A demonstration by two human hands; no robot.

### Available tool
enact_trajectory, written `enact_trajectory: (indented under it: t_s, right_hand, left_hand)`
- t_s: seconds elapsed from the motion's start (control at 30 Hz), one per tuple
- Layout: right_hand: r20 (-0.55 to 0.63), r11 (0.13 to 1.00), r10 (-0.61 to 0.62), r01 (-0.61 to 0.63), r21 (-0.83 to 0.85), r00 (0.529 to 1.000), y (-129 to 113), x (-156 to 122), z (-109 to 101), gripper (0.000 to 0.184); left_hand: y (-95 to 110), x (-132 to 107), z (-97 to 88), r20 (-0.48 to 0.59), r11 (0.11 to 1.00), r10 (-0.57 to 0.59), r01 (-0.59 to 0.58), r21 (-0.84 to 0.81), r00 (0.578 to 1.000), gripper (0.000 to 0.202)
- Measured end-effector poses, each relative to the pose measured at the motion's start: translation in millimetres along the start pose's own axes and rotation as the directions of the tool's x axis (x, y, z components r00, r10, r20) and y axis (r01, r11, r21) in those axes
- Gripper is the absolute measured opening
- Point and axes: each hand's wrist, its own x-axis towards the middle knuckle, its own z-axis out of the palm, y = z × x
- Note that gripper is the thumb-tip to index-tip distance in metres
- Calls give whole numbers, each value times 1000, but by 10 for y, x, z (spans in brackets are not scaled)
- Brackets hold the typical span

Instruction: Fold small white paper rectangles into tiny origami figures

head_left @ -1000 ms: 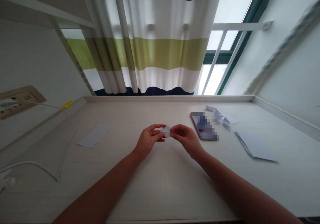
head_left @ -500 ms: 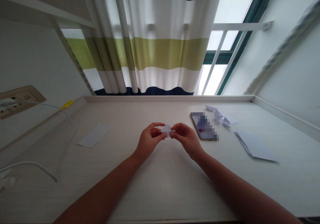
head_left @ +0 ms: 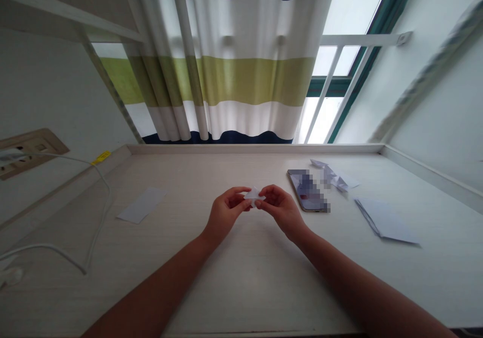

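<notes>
Between my two hands is a small folded piece of white paper [head_left: 254,195], with a peaked top and a part sticking out below. My left hand [head_left: 229,206] pinches its left side between thumb and fingers. On the other side, my right hand [head_left: 278,204] grips it the same way, thumb low and forefinger above. Both hands are over the middle of the white desk [head_left: 241,277]. The fingertips cover the paper's side edges.
A phone [head_left: 307,191] lies right of my hands. Beyond it are folded paper pieces [head_left: 335,178] and a stack of white paper [head_left: 387,221]. A single sheet [head_left: 140,205] lies to the left, near a white cable [head_left: 98,227] running from a wall socket [head_left: 32,149].
The folded paper has shifted and tilted very slightly between my fingers, so its peak sits a little further right. Both hands stay almost in place.
</notes>
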Motion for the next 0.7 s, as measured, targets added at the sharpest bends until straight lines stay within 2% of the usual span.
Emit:
enact_trajectory:
  t_s: [0.17, 0.3, 0.5, 0.7]
  right_hand:
    - [16, 996, -31, 32, -87, 999, 13, -4, -22, 24]
    - [-33, 982, -43, 37, -183, 999, 19, 2, -42, 22]
    - [-69, 970, -83, 64, -233, 994, 0, 4, -46, 19]
    - [-41, 925, -186, 161, -344, 982, -20, -24, -30, 15]
  left_hand:
    - [-1, -4, -12, -31, 994, 44, -41, 103, 999, 24]
    - [13, 0, -29, -63, 986, 67, -57, 155, 996, 20]
    - [0, -2, -45, -28, 978, 95, -88, 190, 995, 21]
    - [4, -17, -55, -7, 921, 232, -218, 322, 973, 20]
